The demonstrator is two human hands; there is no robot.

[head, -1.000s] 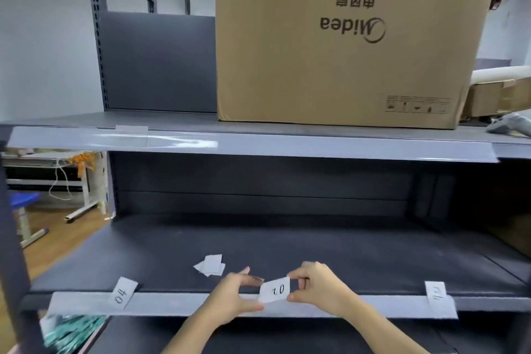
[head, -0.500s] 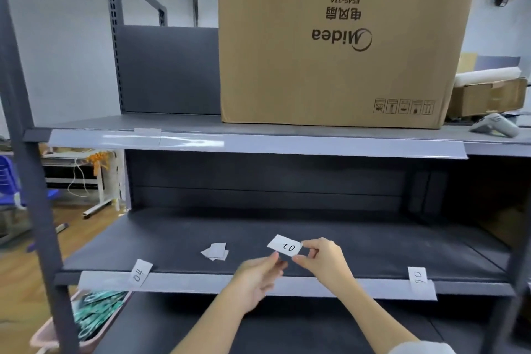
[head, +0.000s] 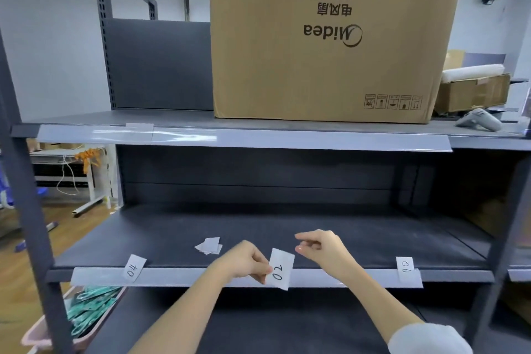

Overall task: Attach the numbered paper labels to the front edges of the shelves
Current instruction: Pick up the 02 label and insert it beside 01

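Observation:
My left hand (head: 244,263) pinches a white paper label marked "02" (head: 280,269) by its left edge, in front of the clear strip on the middle shelf's front edge (head: 184,277). My right hand (head: 321,247) hovers just right of the label, fingers apart and holding nothing. A label marked "04" (head: 134,269) sits in the strip at the left, and another label, "06" read upside down (head: 405,267), at the right. A small pile of loose labels (head: 209,245) lies on the shelf surface behind my left hand. The upper shelf's front strip (head: 287,141) holds a blank slip (head: 139,131) at its left.
A large upside-down cardboard box (head: 324,37) stands on the upper shelf, with a grey handheld device (head: 478,121) to its right. A pink basket of green items (head: 86,313) sits on the lower shelf at the left. Dark uprights (head: 31,224) frame the shelves.
My right hand has let go of the "02" label, which my left hand alone now holds, turned upright and lowered to the shelf's front edge. The camera has pulled back and tilted.

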